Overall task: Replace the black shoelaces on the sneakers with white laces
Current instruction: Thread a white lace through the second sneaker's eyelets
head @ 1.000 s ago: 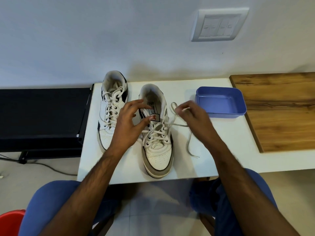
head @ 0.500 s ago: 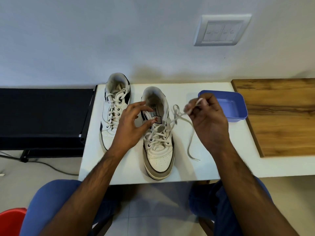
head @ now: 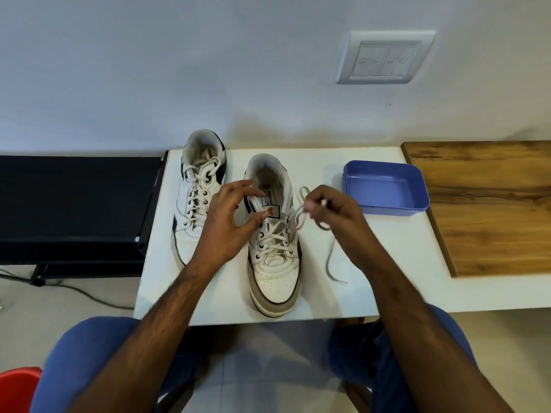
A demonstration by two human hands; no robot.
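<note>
Two low white leather sneakers stand toes-near on the smooth white table (head: 372, 263), both threaded with flat white laces. The left sneaker (head: 198, 192) is fully laced, dark panels at its collar. The right sneaker (head: 274, 254) has a grey rubber toe bumper and perforated toe cap. Your left hand (head: 226, 225) has thumb and fingers curled, its thumb tip touching the tongue label. Your right hand (head: 334, 213), just right of that shoe's collar, pinches a loop of its white lace (head: 299, 217); the loose end (head: 331, 260) trails across the table. Farther right, a shallow rectangular blue plastic tray (head: 384, 204) holds nothing visible, beside a grained wooden board (head: 492, 210).
</note>
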